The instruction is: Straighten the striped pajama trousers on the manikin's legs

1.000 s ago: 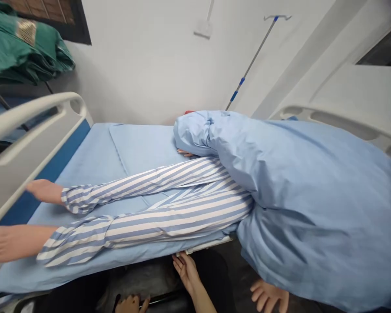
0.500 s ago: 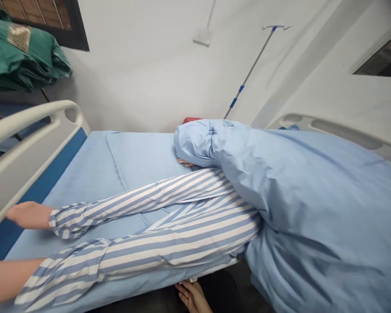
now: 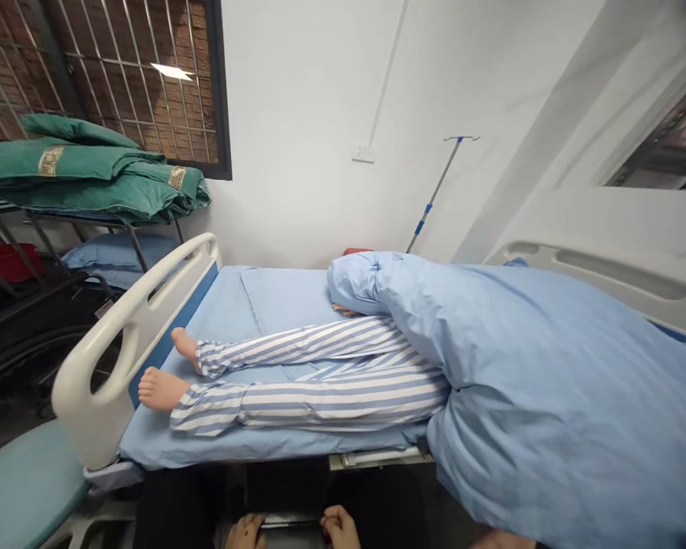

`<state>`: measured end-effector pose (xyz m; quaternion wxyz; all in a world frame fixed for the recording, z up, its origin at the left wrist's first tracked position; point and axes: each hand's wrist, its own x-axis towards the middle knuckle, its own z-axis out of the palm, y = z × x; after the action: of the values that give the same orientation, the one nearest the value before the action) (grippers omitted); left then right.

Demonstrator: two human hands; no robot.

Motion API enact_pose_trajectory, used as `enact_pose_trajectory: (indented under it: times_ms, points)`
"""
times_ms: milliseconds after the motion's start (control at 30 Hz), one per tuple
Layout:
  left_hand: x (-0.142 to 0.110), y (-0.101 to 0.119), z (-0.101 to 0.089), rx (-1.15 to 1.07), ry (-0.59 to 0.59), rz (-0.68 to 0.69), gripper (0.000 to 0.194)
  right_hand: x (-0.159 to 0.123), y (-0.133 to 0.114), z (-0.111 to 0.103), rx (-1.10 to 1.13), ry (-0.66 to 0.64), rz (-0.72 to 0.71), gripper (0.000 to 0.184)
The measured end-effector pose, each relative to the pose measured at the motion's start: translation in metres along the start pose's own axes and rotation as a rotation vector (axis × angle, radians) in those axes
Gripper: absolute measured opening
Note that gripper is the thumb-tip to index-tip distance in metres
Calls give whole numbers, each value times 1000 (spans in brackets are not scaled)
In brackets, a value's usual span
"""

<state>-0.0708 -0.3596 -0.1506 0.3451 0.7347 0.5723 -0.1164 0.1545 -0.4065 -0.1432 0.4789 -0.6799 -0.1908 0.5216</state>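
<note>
Low in the head view, my left hand [image 3: 245,532] and my right hand [image 3: 339,526] are on either side of a thin, pale, shiny bar [image 3: 289,524]. The fingers of both hands are curled in at its ends; what they hold is partly cut off by the bottom edge. Above them is the bed [image 3: 280,451] with its light blue sheet. On it lies a figure in blue-and-white striped trousers [image 3: 343,393], with bare, mannequin-like feet [image 3: 161,389]. A blue quilt [image 3: 526,358] covers the upper body and hangs over the near side.
A white bed end board [image 3: 100,351] stands left, beside a pale green round-edged surface [image 3: 28,480]. Green folded covers [image 3: 108,179] rest on a rack behind. A drip pole [image 3: 437,187] rises beyond the bed. Some skin [image 3: 503,540] shows at bottom right, whose I cannot tell.
The view has pulled back and raised, showing the whole bed end and window. One hand was at the bed's near lower edge; now both hands show lower, beneath the bed edge.
</note>
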Motion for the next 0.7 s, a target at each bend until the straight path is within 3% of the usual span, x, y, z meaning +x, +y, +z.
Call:
enact_pose_trajectory:
  times_ms: [200,367,500,633,700]
  points:
    - [-19,-13,-10,-168,246,-4,40,-21,13,13,-321,-13,-52,10]
    - [-28,-29,-23,-580,409,-6,30,-24,3,46,-566,-66,-256,11]
    - [-19,-35,-20,-733,403,-10,26,-28,-35,108,-660,-246,-451,17]
    - [-1,-39,-11,-796,388,0,27,-40,-97,191,-732,-429,-734,15]
    - [5,-42,-8,-854,407,1,28,-46,-129,229,-773,-440,-864,15]
